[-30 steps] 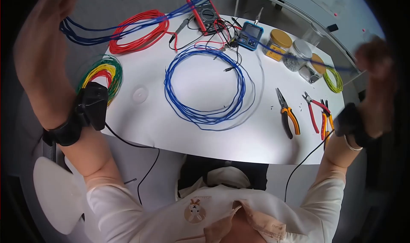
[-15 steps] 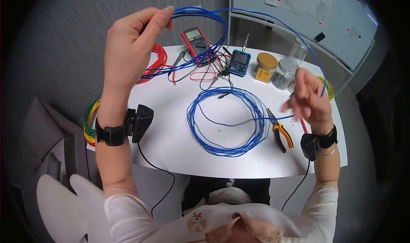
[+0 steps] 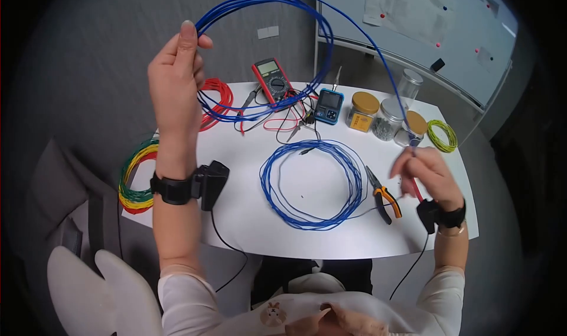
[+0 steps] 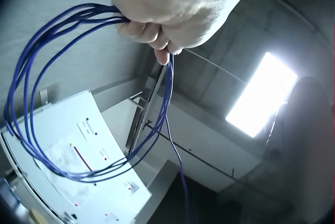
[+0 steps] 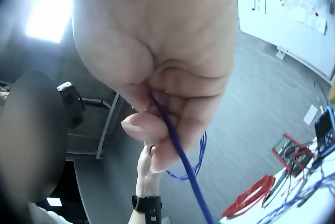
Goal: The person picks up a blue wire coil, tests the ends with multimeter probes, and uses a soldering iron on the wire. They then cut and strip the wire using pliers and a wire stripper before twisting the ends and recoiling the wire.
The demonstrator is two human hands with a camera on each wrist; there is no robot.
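Observation:
Raised at the upper left of the head view, my left hand point(image 3: 175, 88) grips a bundle of blue wire loops point(image 3: 254, 2) between thumb and fingers. In the left wrist view, the loops point(image 4: 26, 77) hang in a wide ring below that hand. A single strand arcs from them down to my right hand point(image 3: 434, 173), above the table's right side. The right wrist view shows this blue wire point(image 5: 180, 150) running between the curled thumb and fingers. A larger blue wire coil point(image 3: 355, 182) lies on the white table point(image 3: 236, 218) below both hands.
Long-nose pliers point(image 3: 387, 200) lie beside the coil. A multimeter point(image 3: 273, 82), a blue handheld tester point(image 3: 329, 105) and several jars point(image 3: 363, 108) stand along the back. Red wire point(image 3: 217, 108), multicoloured wire point(image 3: 133, 185) and yellow-green wire point(image 3: 443, 136) lie near the edges.
My hands, widely spread and close to the camera before, are nearer together. The right fingers, loosely spread half a second ago, have closed on the strand. The head view has tilted up.

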